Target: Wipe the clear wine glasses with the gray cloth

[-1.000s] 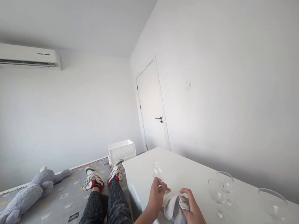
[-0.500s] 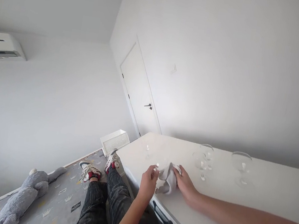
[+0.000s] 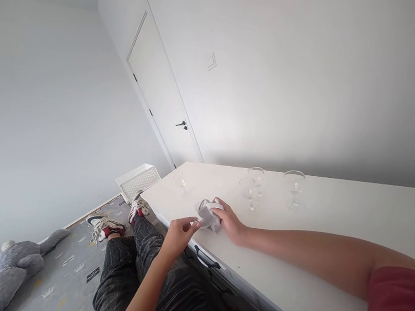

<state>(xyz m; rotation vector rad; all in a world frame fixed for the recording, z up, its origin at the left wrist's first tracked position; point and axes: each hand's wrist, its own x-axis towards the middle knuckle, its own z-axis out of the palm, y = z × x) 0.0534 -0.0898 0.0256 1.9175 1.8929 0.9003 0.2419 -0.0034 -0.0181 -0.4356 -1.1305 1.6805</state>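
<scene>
My left hand (image 3: 180, 230) pinches the stem of a clear stemmed glass (image 3: 204, 205) at the front edge of the white cabinet top. The glass lies tilted, its bowl partly covered by a grey cloth (image 3: 209, 218). My right hand (image 3: 228, 220) is closed around the bunched cloth and presses it to the bowl. Behind my right hand stand two more stemmed glasses close together, one nearer (image 3: 248, 188) and one farther (image 3: 256, 175). Another glass (image 3: 294, 185) stands to their right, and one (image 3: 181, 180) stands alone to the left.
The white cabinet top (image 3: 339, 211) runs along the wall, with black handles (image 3: 207, 258) on its front. A white perforated basket (image 3: 137, 182) stands beyond its far end. On the patterned grey mat (image 3: 67, 280) lies a grey plush toy (image 3: 10, 271). A closed door (image 3: 164, 81) is farther back.
My view has swung to the right and down. My right hand has brought the cloth over the glass's bowl, and the bowl now shows wrapped in it; the left hand still pinches the stem.
</scene>
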